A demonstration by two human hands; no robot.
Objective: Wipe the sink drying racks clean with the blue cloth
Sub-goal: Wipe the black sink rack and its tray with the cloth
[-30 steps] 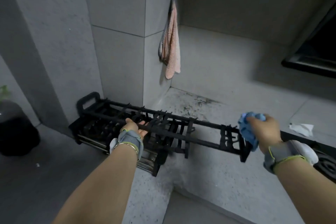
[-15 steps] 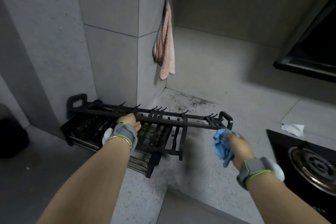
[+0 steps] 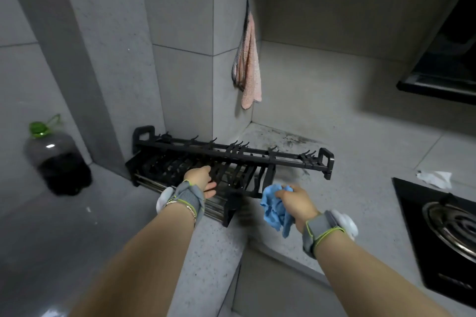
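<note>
The black drying rack point(image 3: 231, 162) lies on the grey speckled worktop point(image 3: 360, 162) against the tiled wall corner, straight ahead of both hands, its long hooked rail running from a loop handle beyond the left hand to another loop handle past and above the right hand. The left hand point(image 3: 201, 180) reaches into the rack's lower slatted part, fingers curled onto the black slats; how firmly they grip cannot be told, since the fingertips are hidden among the bars. The right hand point(image 3: 296, 201) is closed around the blue cloth point(image 3: 274, 207), bunched into a wad that spills out to the left of the fist and hangs below it. The cloth sits just beside the rack's near right end, close to a black upright piece; motion blur there makes it unclear whether the two touch. Both wrists wear grey straps edged in yellow-green with a white pod attached. Above the hands, a pink cloth point(image 3: 249, 64) hangs from the wall corner. Far to the left of the left hand stands a plastic jug point(image 3: 55, 159) with a green cap and dark liquid. To the right of the right hand is a black gas hob point(image 3: 438, 234), and beyond it a crumpled white paper point(image 3: 434, 179) lies on the worktop.
</note>
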